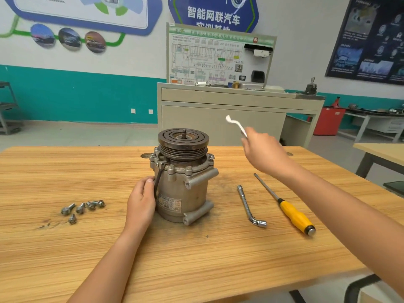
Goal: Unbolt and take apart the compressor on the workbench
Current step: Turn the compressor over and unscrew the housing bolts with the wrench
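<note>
The compressor (183, 193) stands upright near the middle of the wooden surface (196, 259), its grooved pulley (183, 143) on top and its label facing the camera; a black cable (157, 182) runs down its left side. The left hand (141, 204) is curled against that left side, grasping the housing with the thumb up beside the cable. The right hand (262, 152) is raised in the air to the right of the pulley, clenched round a silvery wrench (236, 124) that sticks up and away from the fingers; the tool is blurred, so its head cannot be made out. To the left of the compressor lies a small cluster of loose bolts (82, 207) — well apart from the housing. To the right lie two tools, side by side but not touching: an L-shaped socket wrench (249, 206), and a yellow-handled screwdriver (293, 213) beyond it.
</note>
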{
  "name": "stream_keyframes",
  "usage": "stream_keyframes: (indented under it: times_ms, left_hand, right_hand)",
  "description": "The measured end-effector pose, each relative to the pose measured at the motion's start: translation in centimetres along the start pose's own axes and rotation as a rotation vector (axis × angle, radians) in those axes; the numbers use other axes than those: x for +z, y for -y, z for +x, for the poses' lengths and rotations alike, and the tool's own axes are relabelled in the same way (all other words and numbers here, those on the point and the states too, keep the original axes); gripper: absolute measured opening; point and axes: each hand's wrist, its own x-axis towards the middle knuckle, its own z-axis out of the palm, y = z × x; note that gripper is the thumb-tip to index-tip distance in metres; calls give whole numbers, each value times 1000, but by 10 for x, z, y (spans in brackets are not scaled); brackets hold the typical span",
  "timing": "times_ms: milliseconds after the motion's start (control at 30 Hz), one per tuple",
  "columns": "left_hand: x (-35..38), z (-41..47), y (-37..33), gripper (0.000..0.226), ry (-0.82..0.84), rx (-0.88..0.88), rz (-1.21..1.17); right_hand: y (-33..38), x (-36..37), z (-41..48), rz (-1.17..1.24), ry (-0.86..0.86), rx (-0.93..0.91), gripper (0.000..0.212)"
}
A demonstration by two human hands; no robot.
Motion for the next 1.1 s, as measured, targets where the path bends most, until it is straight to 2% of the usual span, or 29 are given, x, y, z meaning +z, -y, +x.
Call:
stream_keyframes:
  times_ms: [100, 167, 367, 467, 567, 633, 900, 1100]
  left_hand:
    - [0, 0, -1, 29, 0, 3, 9]
    - [0, 0, -2, 30, 3, 2, 8]
    - [-2, -2, -2, 30, 21, -2, -2]
    - [-2, -1, -1, 29, 14, -3, 2]
    - [-1, -1, -3, 30, 9, -14, -3]
    - [-2, -2, -1, 30, 15, -21, -8]
    - [-2, -1, -1, 29, 30, -22, -10]
    - [-2, -2, -2, 28, 34, -19, -16]
  right_hand:
    - [8, -12, -26, -182, 203, -69, 18]
    - [19, -16, -36, -239, 278, -119, 19]
    - [49, -28, -38, -455, 330, -207, 37]
    - [65, -33, -42, -613, 329, -365, 47]
    - [65, -37, -39, -606, 307, -490, 33]
    - [55, -39, -38, -548, 333, -447, 24]
    - [35, -34, -39, -462, 208, -230, 23]
    - [46, -31, -31, -492, 315, -224, 22]
